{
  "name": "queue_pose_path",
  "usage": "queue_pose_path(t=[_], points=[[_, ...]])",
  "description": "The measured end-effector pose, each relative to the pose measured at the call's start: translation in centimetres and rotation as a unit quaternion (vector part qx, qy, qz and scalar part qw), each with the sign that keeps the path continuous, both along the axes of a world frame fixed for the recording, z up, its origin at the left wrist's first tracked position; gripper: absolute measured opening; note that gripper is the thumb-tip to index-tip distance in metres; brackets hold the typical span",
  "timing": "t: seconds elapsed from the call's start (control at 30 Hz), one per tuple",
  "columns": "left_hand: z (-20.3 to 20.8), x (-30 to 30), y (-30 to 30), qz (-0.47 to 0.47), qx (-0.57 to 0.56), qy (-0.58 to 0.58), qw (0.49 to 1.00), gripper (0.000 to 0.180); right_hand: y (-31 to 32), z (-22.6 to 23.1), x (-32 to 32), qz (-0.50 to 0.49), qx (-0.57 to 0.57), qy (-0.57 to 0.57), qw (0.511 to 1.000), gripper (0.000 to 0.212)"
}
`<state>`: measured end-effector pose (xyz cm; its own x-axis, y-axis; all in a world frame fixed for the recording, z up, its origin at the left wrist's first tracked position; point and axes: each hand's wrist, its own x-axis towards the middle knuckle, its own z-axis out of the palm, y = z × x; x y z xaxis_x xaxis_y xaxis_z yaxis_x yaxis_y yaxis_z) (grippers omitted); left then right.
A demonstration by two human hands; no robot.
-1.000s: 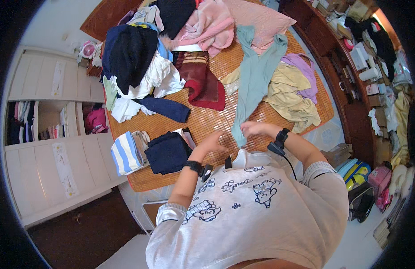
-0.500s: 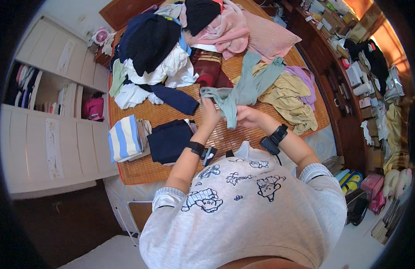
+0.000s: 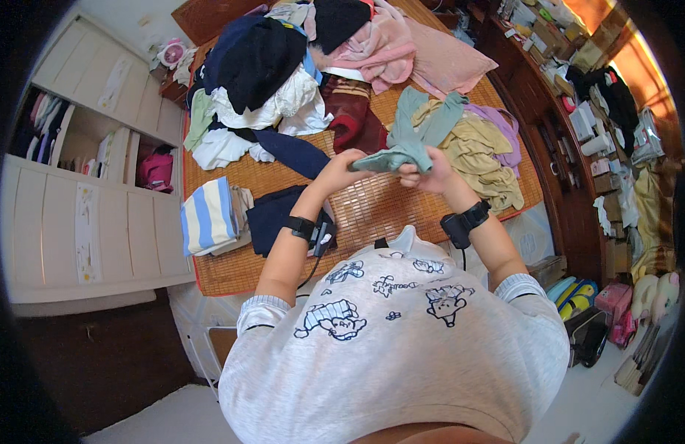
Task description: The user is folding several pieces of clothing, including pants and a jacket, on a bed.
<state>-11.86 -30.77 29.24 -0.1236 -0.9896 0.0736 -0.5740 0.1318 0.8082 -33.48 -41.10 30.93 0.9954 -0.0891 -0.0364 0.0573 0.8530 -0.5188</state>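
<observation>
Overall, the woven bamboo mat fills the centre of the frame and carries everything else. Across its upper edge runs a heap of unsorted clothing: a navy garment at upper left over white pieces, a pink garment at upper centre, a maroon item below it, and a yellow garment with a lilac one at right of centre. At left of centre sit two finished pieces, a blue-and-white striped folded cloth and a folded navy garment just beside it.

Change noted: one second ago the grey-green garment hung long from the heap down toward both hands near the mat's lower edge; half a second ago it was gathered at mid-mat; now it is drawn up into a short, bunched band held above the mat. Judged from this, the piece is being shortened toward a fold, though its upper part lies against the yellow garment and is not yet clear of the heap.

Position: the garment spans between the hands at centre frame. The left hand is closed over its left end, fingers curled around the cloth. The right hand grips the right end from beneath, fingers pressed together on it. Both wrists carry black bands.
</observation>
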Motion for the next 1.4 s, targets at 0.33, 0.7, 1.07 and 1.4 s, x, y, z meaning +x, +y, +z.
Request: queue_pose_path(t=[0.33, 0.7, 1.07, 1.4], points=[[5.2, -4.1, 0.7, 0.020, -0.247, -0.188, 0.950, 0.022, -0.2, -2.4, -4.3, -0.427, -0.068, 0.297, 0.851, 0.037], [7.9, -5.6, 1.4, -0.029, -0.152, -0.112, 0.982, 0.031, 2.2, 2.2, -7.7, -0.239, -0.564, 0.161, 0.774, 0.049], [7.5, -4.8, 3.5, -0.163, -0.008, -0.105, 0.981, 0.031, 3.2, 3.2, -9.3, -0.183, -0.701, 0.150, 0.672, 0.046], [7.5, -5.5, 6.2, -0.212, 0.095, -0.101, 0.968, 0.029, 2.8, 3.8, -9.9, -0.271, -0.695, 0.160, 0.646, 0.016]])
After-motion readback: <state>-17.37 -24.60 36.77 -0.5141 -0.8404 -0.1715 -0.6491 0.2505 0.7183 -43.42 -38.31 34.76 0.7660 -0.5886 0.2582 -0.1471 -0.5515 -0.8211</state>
